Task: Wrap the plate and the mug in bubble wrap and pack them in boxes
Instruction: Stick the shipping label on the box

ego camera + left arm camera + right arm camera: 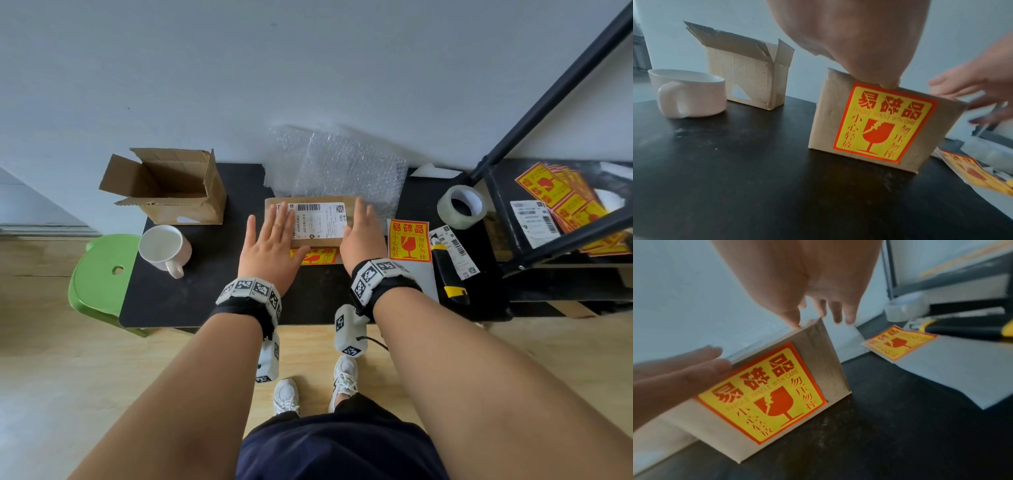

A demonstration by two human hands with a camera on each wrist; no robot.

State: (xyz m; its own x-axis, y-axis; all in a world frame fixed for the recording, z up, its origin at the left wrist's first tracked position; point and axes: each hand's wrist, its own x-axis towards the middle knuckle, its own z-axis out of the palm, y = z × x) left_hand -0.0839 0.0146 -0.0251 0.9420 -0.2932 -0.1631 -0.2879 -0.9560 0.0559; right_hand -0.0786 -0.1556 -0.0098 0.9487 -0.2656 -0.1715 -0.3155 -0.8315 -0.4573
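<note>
A closed cardboard box (310, 219) stands mid-table, with a white shipping label (317, 219) on top and a yellow-red fragile sticker (884, 120) (764, 392) on its near side. My left hand (270, 240) lies flat with straight fingers on the box's left top. My right hand (363, 233) rests with straight fingers on its right end. A white mug (164, 248) (688, 94) stands unwrapped at the left. Behind it sits an open cardboard box (168, 185) (748, 76). Bubble wrap (342, 168) leans against the wall behind. No plate shows.
A loose fragile sticker (409, 240) (898, 342), a tape roll (462, 207), a black-yellow cutter (448, 274) and label sheets (455, 250) lie at right. A black rack (561, 219) holds more stickers. A green stool (102, 274) stands at the table's left.
</note>
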